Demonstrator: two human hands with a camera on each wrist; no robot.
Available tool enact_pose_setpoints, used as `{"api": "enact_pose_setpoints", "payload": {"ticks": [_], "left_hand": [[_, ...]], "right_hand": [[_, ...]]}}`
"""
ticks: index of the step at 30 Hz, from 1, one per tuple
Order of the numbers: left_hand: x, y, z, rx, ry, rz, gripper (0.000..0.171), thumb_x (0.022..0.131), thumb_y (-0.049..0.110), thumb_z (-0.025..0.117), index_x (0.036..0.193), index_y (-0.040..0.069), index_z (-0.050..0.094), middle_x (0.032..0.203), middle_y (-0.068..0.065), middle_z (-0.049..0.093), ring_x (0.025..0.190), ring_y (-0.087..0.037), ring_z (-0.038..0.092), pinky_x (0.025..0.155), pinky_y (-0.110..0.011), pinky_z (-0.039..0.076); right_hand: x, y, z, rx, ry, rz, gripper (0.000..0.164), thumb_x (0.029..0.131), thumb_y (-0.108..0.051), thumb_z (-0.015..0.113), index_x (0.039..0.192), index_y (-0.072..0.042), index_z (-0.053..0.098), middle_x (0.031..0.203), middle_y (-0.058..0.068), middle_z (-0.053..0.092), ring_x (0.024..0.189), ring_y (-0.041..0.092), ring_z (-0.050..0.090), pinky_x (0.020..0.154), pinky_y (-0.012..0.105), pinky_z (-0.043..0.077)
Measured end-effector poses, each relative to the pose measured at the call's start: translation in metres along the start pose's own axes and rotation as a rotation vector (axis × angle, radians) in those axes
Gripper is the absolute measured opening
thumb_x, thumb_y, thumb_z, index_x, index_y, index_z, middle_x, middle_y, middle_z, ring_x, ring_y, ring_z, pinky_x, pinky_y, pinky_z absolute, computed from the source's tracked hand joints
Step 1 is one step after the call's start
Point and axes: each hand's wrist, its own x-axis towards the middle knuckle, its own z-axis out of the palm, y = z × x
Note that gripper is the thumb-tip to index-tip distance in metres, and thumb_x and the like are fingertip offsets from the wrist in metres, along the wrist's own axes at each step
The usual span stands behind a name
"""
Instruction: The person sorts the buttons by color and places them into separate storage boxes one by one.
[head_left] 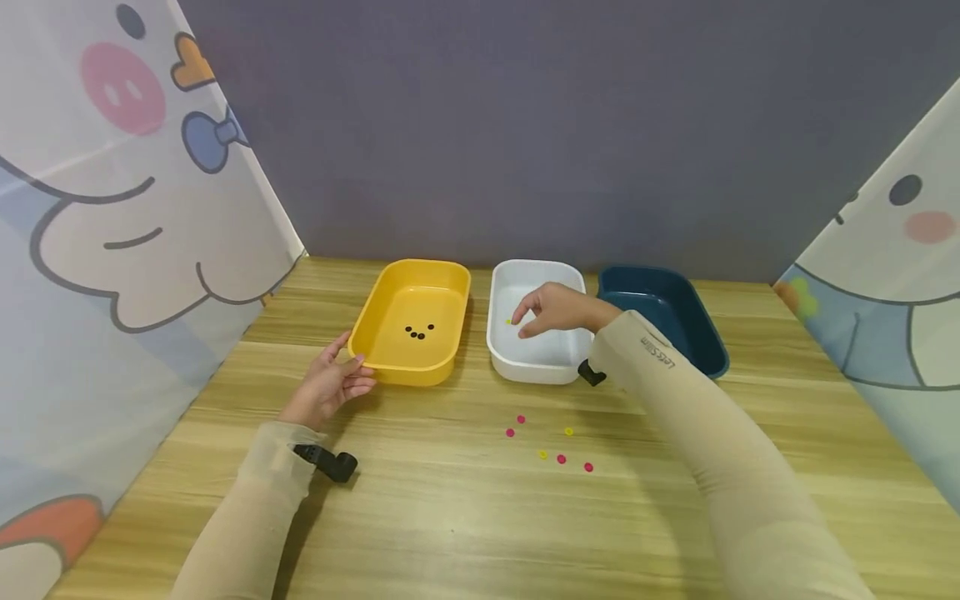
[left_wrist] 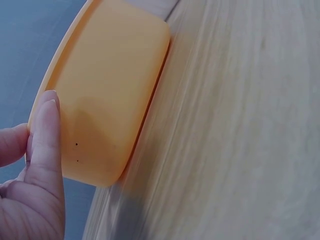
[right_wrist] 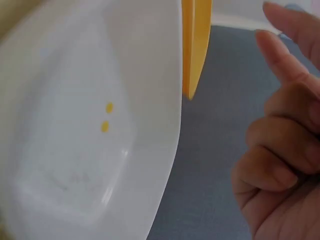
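Observation:
My left hand (head_left: 327,385) grips the near left corner of the yellow tray (head_left: 396,367). Its thumb lies over the rim and the fingers press the outer wall (left_wrist: 110,90). Several small black buttons (head_left: 421,337) lie on that tray's floor. Over the white tray (head_left: 534,372) hovers my right hand (head_left: 558,308), thumb and index finger apart, the other fingers bent, nothing between them. Two small yellow buttons (right_wrist: 105,126) rest on the white tray's floor in the right wrist view; the head view shows one yellow button (head_left: 508,322) by the fingertips.
On the wooden table (head_left: 420,517) in front of the trays lie several pink buttons (head_left: 562,459) and two yellow buttons (head_left: 569,432). A dark blue tray (head_left: 660,308) stands right of the white one, partly behind my right sleeve (head_left: 675,392). A grey partition (head_left: 487,142) rises behind.

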Motion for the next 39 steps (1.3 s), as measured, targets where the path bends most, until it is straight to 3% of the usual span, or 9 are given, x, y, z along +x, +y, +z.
{"api": "enact_pose_setpoints", "payload": {"ticks": [9, 14, 21, 30, 39], "left_hand": [[0.000, 0.005, -0.001, -0.011, -0.001, -0.013, 0.070, 0.103, 0.004, 0.039, 0.155, 0.023, -0.003, 0.069, -0.006, 0.068, 0.056, -0.014, 0.067, 0.060, -0.026, 0.060], [0.001, 0.006, -0.002, -0.016, -0.001, -0.016, 0.070, 0.103, 0.004, 0.039, 0.155, 0.023, -0.003, 0.069, -0.006, 0.068, 0.057, -0.014, 0.067, 0.061, -0.026, 0.059], [0.001, 0.005, -0.002, -0.021, -0.001, -0.021, 0.069, 0.103, 0.004, 0.037, 0.155, 0.024, -0.003, 0.068, -0.005, 0.068, 0.057, -0.014, 0.067, 0.060, -0.025, 0.059], [0.002, 0.008, -0.002, -0.040, -0.003, -0.035, 0.068, 0.103, 0.004, 0.037, 0.155, 0.025, -0.002, 0.068, -0.006, 0.068, 0.056, -0.014, 0.067, 0.059, -0.025, 0.059], [0.004, 0.007, 0.000, -0.034, -0.006, -0.034, 0.068, 0.103, 0.004, 0.037, 0.155, 0.025, -0.001, 0.068, -0.007, 0.068, 0.057, -0.014, 0.067, 0.059, -0.025, 0.059]], "right_hand": [[-0.036, 0.004, 0.025, 0.151, -0.279, -0.054, 0.020, 0.080, 0.003, 0.069, 0.100, 0.007, 0.071, 0.052, -0.006, 0.037, 0.050, 0.007, 0.029, 0.050, 0.020, 0.030], [-0.042, 0.009, 0.043, 0.199, -0.395, -0.083, 0.025, 0.079, 0.006, 0.068, 0.103, 0.011, 0.068, 0.053, -0.009, 0.037, 0.051, 0.005, 0.029, 0.050, 0.017, 0.027], [-0.045, 0.016, 0.067, 0.219, -0.605, -0.037, 0.033, 0.076, 0.008, 0.069, 0.109, 0.006, 0.069, 0.050, -0.009, 0.037, 0.048, 0.002, 0.027, 0.048, 0.015, 0.023], [-0.045, 0.023, 0.092, 0.147, -0.577, -0.016, 0.027, 0.077, 0.011, 0.066, 0.102, 0.004, 0.073, 0.053, -0.010, 0.038, 0.051, 0.000, 0.031, 0.049, 0.013, 0.025], [-0.047, 0.018, 0.097, 0.113, -0.525, 0.024, 0.027, 0.074, 0.012, 0.065, 0.095, -0.001, 0.076, 0.053, -0.010, 0.043, 0.051, 0.001, 0.034, 0.047, 0.012, 0.026]]}}
